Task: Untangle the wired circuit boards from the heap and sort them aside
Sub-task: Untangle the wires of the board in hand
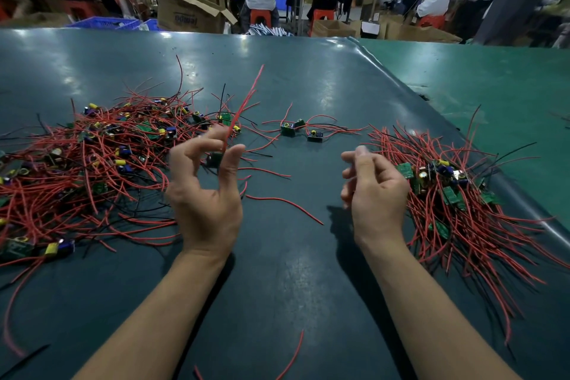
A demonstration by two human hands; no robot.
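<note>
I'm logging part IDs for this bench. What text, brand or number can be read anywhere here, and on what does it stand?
Cardboard box beyond the table: dark printed lettering, upside down and blurred; not readable.
Circuit boards in the sorted pile: any markings too small to read.
White sheet on a far carton: no legible text.
Nothing else bears readable text.

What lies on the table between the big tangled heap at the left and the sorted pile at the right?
In the head view, a few separate wired boards lie between the heap and the sorted pile, on the dark mat.
</note>
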